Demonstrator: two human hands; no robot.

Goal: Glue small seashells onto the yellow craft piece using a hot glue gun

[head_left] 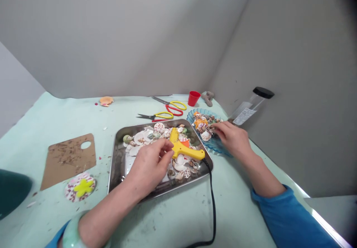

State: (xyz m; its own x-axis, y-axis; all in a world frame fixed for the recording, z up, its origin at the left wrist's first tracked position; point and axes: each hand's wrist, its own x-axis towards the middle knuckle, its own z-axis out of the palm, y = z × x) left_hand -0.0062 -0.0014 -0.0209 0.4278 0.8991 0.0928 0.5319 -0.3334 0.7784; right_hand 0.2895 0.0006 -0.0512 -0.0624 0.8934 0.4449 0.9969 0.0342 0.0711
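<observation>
My left hand (152,162) is over a metal tray (118,177), fingers curled and thumb close to the index finger; anything between them is hidden. Its fingertips are right beside a yellow hot glue gun (189,152), which lies across the seashells (145,136) in the tray. My right hand (234,138) reaches to a blue scalloped plate (213,144) heaped with small shells (205,123). The fingers there are pinched together at the pile's right side, and what they grip is too small to make out.
A black cord (213,203) runs from the glue gun toward me. Behind the tray lie two pairs of scissors (156,116) and a red cup (193,98). A clear jar (251,105) stands right. Left are brown cardboard (69,155), a shell disc with a yellow flower (83,187) and an orange shell (106,100).
</observation>
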